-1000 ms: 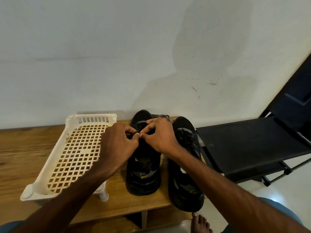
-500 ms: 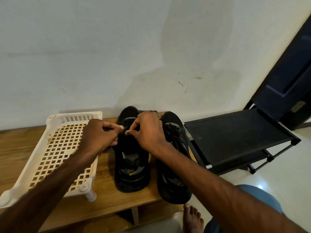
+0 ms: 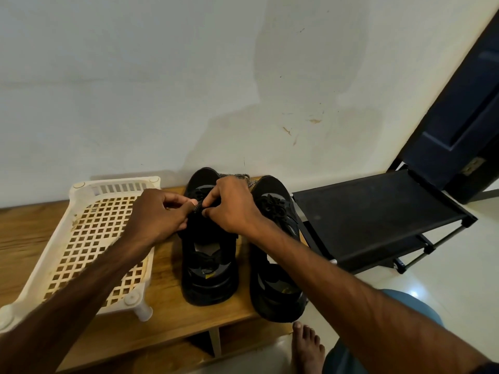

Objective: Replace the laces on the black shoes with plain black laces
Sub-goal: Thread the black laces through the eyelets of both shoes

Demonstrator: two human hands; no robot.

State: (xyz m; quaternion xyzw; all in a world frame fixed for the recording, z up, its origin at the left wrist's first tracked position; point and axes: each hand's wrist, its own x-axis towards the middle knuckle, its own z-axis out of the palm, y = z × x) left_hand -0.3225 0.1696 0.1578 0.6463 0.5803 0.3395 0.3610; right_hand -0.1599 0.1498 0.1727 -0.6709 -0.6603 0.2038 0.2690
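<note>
Two black shoes stand side by side on a wooden bench (image 3: 175, 317), toes to the wall. Over the left shoe (image 3: 209, 265) both hands meet above the lacing. My left hand (image 3: 159, 214) pinches a black lace (image 3: 198, 206) between thumb and fingers. My right hand (image 3: 232, 205) pinches the same lace from the other side. The right shoe (image 3: 278, 260) carries a tied black lace, and its heel overhangs the bench edge. A speckled black-and-white lace (image 3: 244, 177) lies behind the shoes against the wall, partly hidden by my right hand.
A cream plastic lattice rack (image 3: 89, 238) stands on the bench left of the shoes. A black shoe rack (image 3: 378, 211) stands on the floor to the right, with a dark door (image 3: 464, 109) behind it. A bare foot (image 3: 306, 344) is on the floor below the bench.
The hands drew slightly apart half a second ago and have come back together over the left shoe's lacing. The view has shifted a little.
</note>
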